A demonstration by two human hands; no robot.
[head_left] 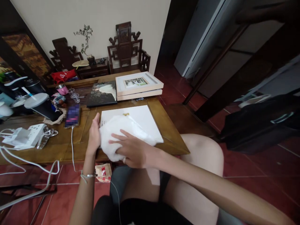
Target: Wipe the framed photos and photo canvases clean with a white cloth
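white cloth (110, 126) lies bunched over the near part of a white board (140, 115) on the wooden table (172, 128). right hand (133, 152): fingers spread, laid on the cloth, not closed around it. left hand (94, 135): fingers straight and together at the board's left edge; thumb hidden, cannot tell whether it grips.

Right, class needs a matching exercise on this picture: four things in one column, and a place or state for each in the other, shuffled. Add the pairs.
Column one
1. Right hand
2. Phone
3. Two pale frames
4. Left hand

Column two
A. stacked one on the other
B. at the left edge of the white panel
C. on top of the fluffy white cloth, fingers spread
D. lying on the table with a white cable attached

Pairs: 1-C, 2-D, 3-A, 4-B
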